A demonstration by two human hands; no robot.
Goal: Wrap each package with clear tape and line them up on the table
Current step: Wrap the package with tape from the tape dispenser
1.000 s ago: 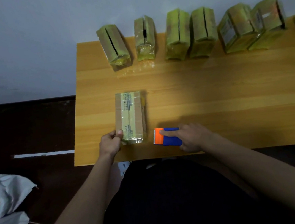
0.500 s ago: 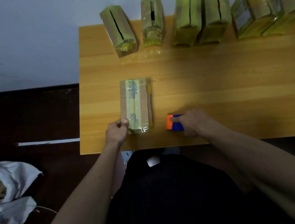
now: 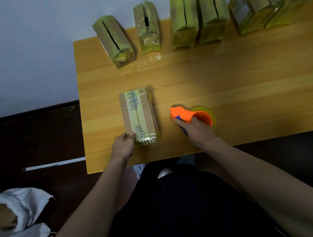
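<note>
Right hand (image 3: 198, 133) is wrapped around an orange tape dispenser (image 3: 191, 117) sitting on the desk (image 3: 245, 79), while the left hand (image 3: 123, 147) pinches the near corner of a cardboard package (image 3: 138, 116) lying flat just left of it. Six more packages (image 3: 185, 19) stand lined up along the far edge by the wall, and some white bags (image 3: 15, 214) sit on the floor to the left.

a makeshift packing spot: a wooden table (image 3: 225, 74) against a bare wall (image 3: 24, 46), taped packages (image 3: 184, 18) lined up.
</note>
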